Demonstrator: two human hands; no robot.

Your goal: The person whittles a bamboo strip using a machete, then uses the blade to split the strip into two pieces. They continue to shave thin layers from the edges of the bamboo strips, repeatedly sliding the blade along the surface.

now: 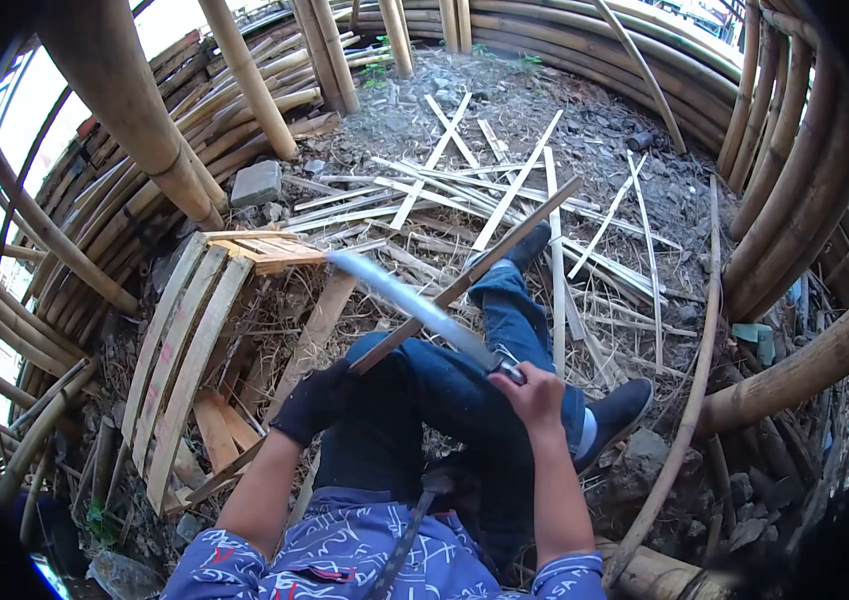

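My left hand [312,402], in a dark glove, is closed around a long brown bamboo strip [516,243]. The strip slants across my thighs from lower left to upper right. My bare right hand [532,396] grips the black handle of a long knife [402,298]. Its pale blade, slightly blurred, points up and left and crosses the strip in this view, beyond my left hand. Both hands are over my legs in blue jeans [444,385].
Left of me stands a slatted wooden crate [179,365]. Thin pale strips [504,205] lie scattered on the littered ground ahead. Thick bamboo poles [124,90] rise at the left, with more stacked around. A thin pole [706,330] leans at my right, near a stone [644,465].
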